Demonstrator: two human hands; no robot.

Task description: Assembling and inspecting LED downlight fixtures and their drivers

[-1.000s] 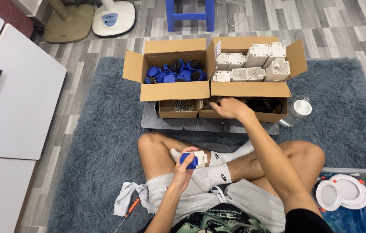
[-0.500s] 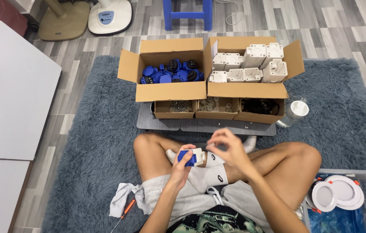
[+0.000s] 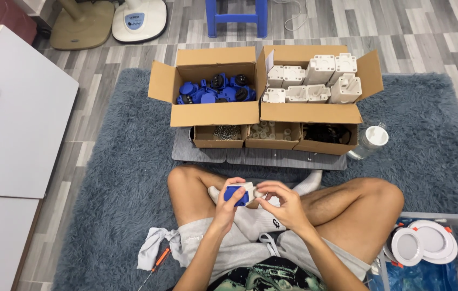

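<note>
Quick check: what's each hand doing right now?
Left hand: closed on the blue-and-white part.
Right hand: fingers pinched together at the part's right end; what they hold cannot be told.

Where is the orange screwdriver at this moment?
In the head view, the orange screwdriver lies on the grey rug at lower left, beside the person's left thigh and against a crumpled white cloth.
</note>
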